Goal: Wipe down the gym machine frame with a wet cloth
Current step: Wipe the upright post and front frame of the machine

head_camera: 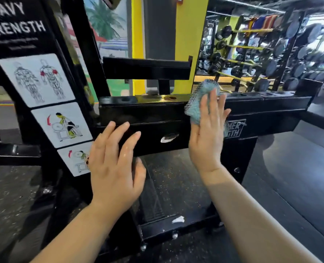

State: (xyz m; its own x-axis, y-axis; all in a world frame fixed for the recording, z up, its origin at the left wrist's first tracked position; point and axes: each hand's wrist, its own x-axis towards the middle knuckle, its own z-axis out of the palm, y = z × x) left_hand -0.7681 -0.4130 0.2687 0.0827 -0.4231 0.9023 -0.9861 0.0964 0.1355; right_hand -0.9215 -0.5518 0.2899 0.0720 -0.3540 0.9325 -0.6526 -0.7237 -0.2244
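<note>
- A person's right hand [206,137], fingers straight, presses a blue cloth [199,103] flat against the black crossbeam [153,112] of a gym machine.
- The left hand [113,164], fingers spread and holding nothing, rests on the beam's front.
- Wiping appears midway: a white smear [169,138] shows between the hands, and a white scuff [178,219] marks the base rail [157,227].

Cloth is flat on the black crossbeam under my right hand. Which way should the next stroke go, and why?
Probably slide the right hand and blue cloth down and left along the crossbeam, toward the whitish mark on its front face. That mark sits just lower left of the cloth. The left hand lies open further left, out of the way of a short stroke.
</note>
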